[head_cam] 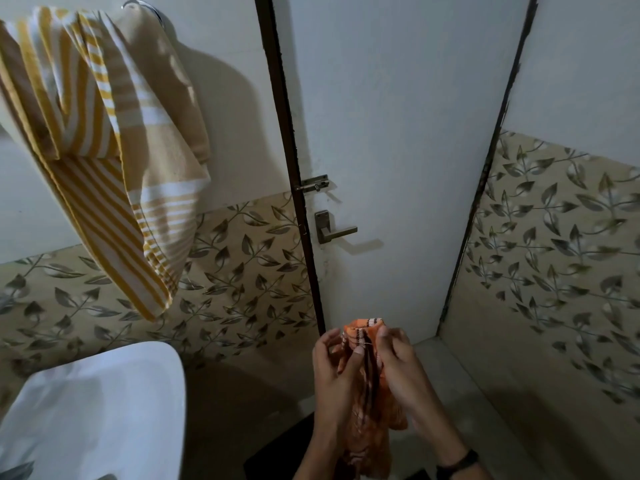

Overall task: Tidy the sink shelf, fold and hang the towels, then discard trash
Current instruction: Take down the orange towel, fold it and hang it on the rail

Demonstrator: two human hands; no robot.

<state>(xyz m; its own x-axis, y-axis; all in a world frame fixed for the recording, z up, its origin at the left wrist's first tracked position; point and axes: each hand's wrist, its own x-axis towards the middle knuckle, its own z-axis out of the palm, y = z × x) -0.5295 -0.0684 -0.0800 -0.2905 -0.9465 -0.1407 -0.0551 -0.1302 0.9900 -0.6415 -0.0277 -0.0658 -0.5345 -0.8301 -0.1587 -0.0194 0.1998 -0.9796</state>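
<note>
An orange towel [375,420] with dark and white stripes hangs bunched between my two hands, low in the middle of the view. My left hand [337,372] pinches its top edge from the left, and my right hand [401,368] grips the same edge from the right. The towel's lower part drops down between my forearms. A yellow, beige and white striped towel [104,143] hangs draped over a metal ring holder [145,6] at the upper left, well apart from my hands.
A white sink [97,410] fills the lower left corner. Straight ahead is a white door [398,133] with a bolt [313,184] and a lever handle [334,231]. Leaf-patterned tiles cover the lower walls, and a dark mat [277,455] lies on the floor.
</note>
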